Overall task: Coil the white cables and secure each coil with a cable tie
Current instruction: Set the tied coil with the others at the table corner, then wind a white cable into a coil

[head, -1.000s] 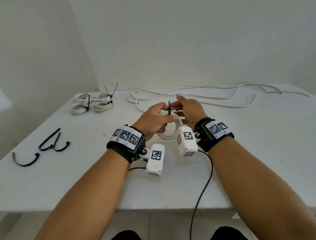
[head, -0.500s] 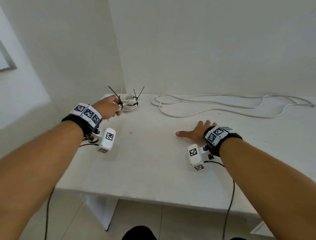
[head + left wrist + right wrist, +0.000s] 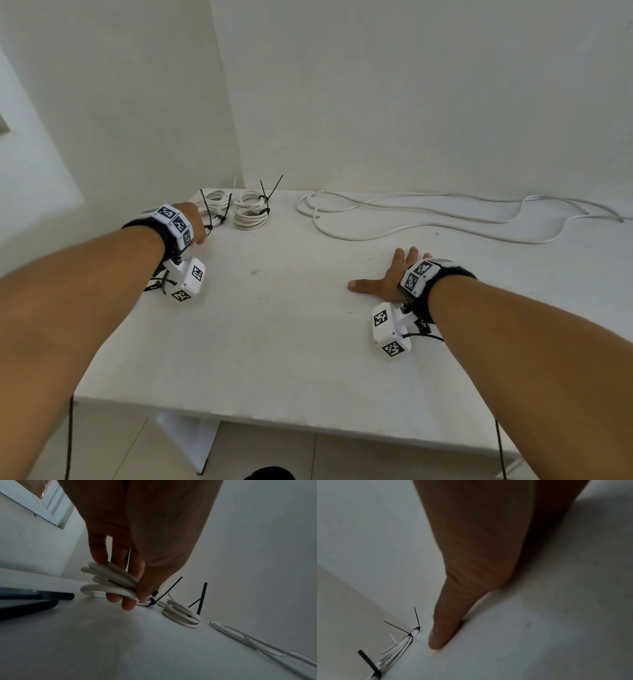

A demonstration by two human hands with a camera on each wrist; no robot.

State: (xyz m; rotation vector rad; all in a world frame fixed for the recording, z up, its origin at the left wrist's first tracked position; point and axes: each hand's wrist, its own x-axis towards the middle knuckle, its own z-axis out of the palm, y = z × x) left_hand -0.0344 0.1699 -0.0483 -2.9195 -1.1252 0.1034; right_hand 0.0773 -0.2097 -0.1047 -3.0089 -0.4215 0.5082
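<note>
The tied coil (image 3: pixel 109 580) sits at the table's (image 3: pixel 291 342) ten o'clock corner, with the left hand (image 3: pixel 191 216) curled around it. Just to its three o'clock lie two more tied coils (image 3: pixel 250 212). Toward one o'clock sprawls the loose white cable (image 3: pixel 428 219). The right hand (image 3: pixel 390 277) rests flat at four o'clock, fingers spread, holding nothing.

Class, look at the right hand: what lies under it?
Only the bare white table; the right hand rests flat on it, fingers spread. The spot beneath the palm is covered.
</note>
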